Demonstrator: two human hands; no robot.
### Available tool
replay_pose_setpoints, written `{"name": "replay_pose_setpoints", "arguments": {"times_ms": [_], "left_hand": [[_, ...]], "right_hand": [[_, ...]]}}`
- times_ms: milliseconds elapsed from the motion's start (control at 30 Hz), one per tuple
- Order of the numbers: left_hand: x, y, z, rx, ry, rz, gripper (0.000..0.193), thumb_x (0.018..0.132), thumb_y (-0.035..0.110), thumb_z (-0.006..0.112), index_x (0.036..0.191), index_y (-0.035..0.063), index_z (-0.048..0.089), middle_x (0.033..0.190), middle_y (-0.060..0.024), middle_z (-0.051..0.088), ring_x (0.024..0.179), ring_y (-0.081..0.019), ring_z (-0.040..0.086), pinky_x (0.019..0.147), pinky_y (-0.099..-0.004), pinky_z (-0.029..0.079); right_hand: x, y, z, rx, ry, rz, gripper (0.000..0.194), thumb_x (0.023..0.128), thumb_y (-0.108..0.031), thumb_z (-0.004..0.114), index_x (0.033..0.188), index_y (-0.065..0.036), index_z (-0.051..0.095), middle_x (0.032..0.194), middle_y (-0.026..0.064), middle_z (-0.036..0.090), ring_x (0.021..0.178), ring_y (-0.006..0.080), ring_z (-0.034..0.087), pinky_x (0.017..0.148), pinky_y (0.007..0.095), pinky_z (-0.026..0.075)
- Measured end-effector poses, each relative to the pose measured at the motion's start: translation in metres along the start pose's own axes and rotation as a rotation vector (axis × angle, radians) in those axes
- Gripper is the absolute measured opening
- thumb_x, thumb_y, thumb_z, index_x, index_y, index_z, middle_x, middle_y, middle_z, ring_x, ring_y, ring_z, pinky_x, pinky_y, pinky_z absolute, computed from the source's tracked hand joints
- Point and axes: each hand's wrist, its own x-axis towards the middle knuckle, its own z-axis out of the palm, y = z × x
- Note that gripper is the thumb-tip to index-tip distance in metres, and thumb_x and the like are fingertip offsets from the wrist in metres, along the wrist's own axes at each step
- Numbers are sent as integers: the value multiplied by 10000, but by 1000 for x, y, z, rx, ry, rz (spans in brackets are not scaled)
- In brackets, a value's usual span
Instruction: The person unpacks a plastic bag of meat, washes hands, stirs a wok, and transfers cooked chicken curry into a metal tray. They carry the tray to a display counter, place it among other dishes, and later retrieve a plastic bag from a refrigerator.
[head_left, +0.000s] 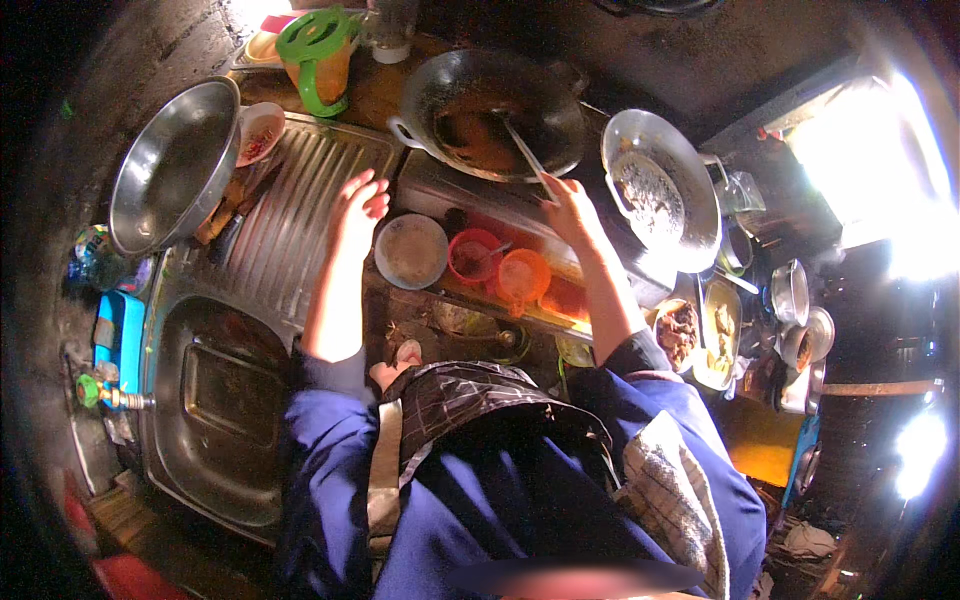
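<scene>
My right hand (568, 206) is closed around the handle of a long metal utensil (529, 154). The far end of that utensil rests in a large dark wok (420, 97), in brown contents. My left hand (363, 201) is raised over the edge of the ribbed steel drainboard (300, 187), holding nothing, with its fingers apart and partly curled. Right of the wok stands a second metal pan (697, 202) with bubbling or foamy-looking liquid in it. A pale round bowl (411, 252), a red plastic cup (474, 256) and an orange plastic container (523, 276) sit between my forearms.
A steel basin (176, 169) leans at the left beside a small bowl with red bits (259, 135). Below it is a steel sink (169, 420) with a tap (120, 400). A green-lidded pitcher (315, 67) stands behind. Food dishes (739, 315) and pots (790, 292) crowd the right.
</scene>
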Motion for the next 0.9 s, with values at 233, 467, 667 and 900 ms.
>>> {"name": "replay_pose_setpoints", "arguments": {"times_ms": [233, 467, 667, 900], "left_hand": [[-203, -88, -75, -8, 237, -60, 320, 807, 219, 591, 1090, 80, 533, 880, -47, 587, 676, -91, 507, 598, -213, 406], [-408, -250, -172, 56, 630, -361, 196, 825, 256, 545, 693, 115, 511, 577, 8, 454, 519, -99, 442, 454, -247, 355], [-492, -307, -183, 401, 633, -603, 179, 810, 212, 533, 657, 137, 480, 569, 27, 442, 505, -90, 448, 435, -242, 351], [-494, -311, -202, 595, 520, -591, 193, 793, 160, 519, 615, 161, 443, 559, 49, 428, 488, -80, 454, 413, -236, 347]], "right_hand": [[-90, -26, -31, 308, -30, -493, 224, 739, -53, 596, 960, -53, 563, 997, 116, 574, 958, 293, 543, 826, 360, 450], [-209, 53, 27, 133, -854, -395, 194, 753, -120, 578, 931, -48, 609, 853, 108, 609, 841, 294, 581, 755, 377, 481], [-254, 168, 55, -162, -970, -437, 206, 785, -216, 527, 853, -50, 630, 841, 114, 621, 785, 295, 599, 691, 379, 488], [-401, 250, -81, 334, -503, 113, 225, 800, -266, 544, 742, -68, 633, 709, 89, 622, 636, 190, 593, 550, 328, 468]]}}
